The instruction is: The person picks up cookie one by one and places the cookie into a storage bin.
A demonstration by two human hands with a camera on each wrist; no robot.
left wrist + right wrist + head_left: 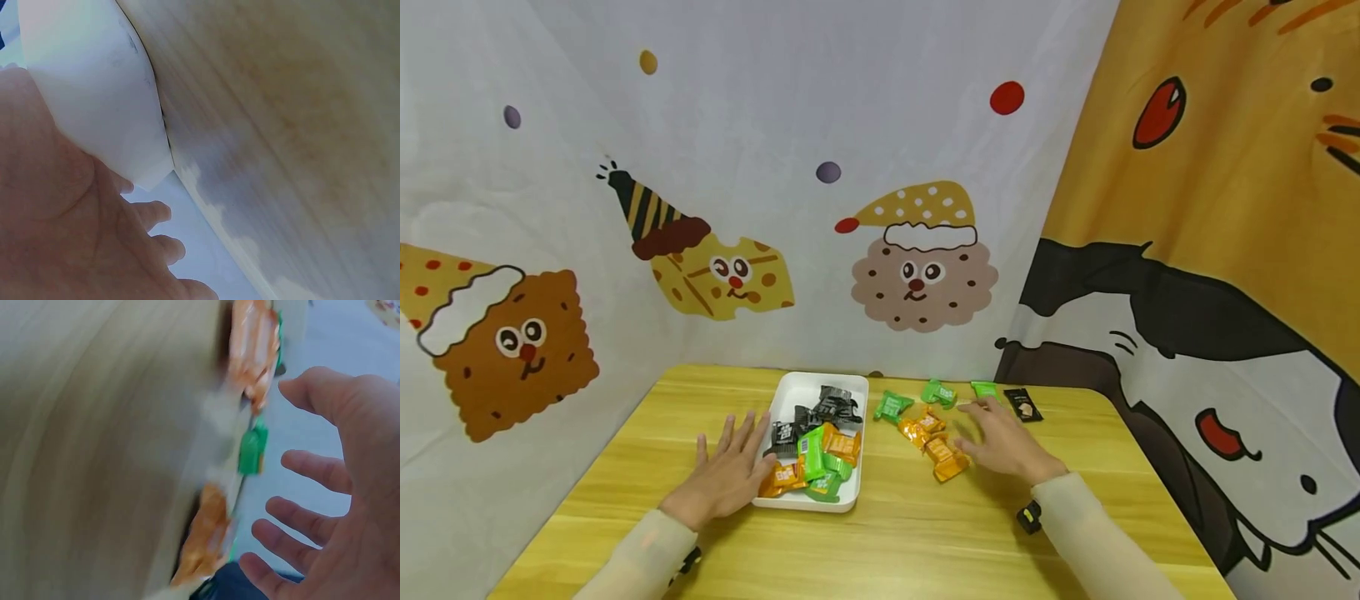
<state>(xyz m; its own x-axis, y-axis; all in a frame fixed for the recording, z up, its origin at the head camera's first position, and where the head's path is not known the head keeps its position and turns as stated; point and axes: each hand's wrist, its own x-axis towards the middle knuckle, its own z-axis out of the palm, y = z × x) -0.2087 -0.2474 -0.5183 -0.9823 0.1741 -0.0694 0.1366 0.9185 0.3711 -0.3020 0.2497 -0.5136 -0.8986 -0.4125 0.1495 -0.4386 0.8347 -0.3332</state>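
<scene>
A white tray (801, 393) holds black packets (835, 404), orange packets (842, 446) and green packets (812, 454). Against its left side lies my left hand (721, 477), fingers extended, the thumb by the rim; the left wrist view shows the palm (69, 212) beside the tray's white wall (106, 94). Over the loose packets to the right, my right hand (1006, 443) reaches with spread fingers and holds nothing. Nearest to it is an orange packet (946, 458); a light green packet (983, 389) is partly hidden behind the fingers. In the right wrist view, orange packets (209, 540) stand apart from the fingers.
Two green packets (892, 406) (938, 393) and more orange packets (922, 427) lie right of the tray. A flat black packet (1023, 405) is farther right. The wooden table (910, 542) ends at a cartoon-printed cloth (760, 117).
</scene>
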